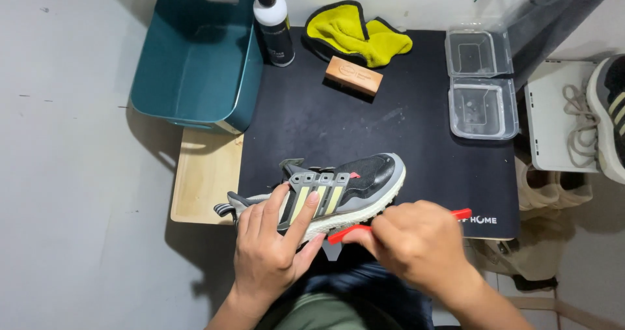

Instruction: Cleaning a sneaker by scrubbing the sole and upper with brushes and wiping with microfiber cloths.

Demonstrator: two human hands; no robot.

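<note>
**Inspector:** State the position of the shoe.

**Assistant:** The grey and black mesh running shoe with pale yellow side stripes and an off-white foam sole [332, 190] lies on its side at the near edge of the black rectangular work mat [403, 141], toe pointing right, heel overhanging the mat toward the light wooden board [205, 177].

**Inspector:** Hands?

**Assistant:** The left hand [270, 245] is clamped on the shoe's heel half, fingers spread over the striped side panel, thumb under the sole. The right hand [416, 242] is closed around a slim red plastic brush handle [390, 224], which runs along the sole edge and touches it. Whether bristles meet the sole I cannot tell; the hand covers that part.

**Inspector:** Surroundings?

**Assistant:** At the far left, a teal plastic tub with a cut-out handle [195, 56]. Just beside it stands a black bottle with a white shoulder and black cap [273, 21]. A yellow microfibre cloth with black trim [358, 30] lies at the mat's far edge, with a wooden-backed brush [353, 75] near it. Two clear plastic containers [480, 82] sit touching at the mat's right side. A second matching shoe with beige laces [602, 118] rests on a white stand, well apart at the right.
</note>
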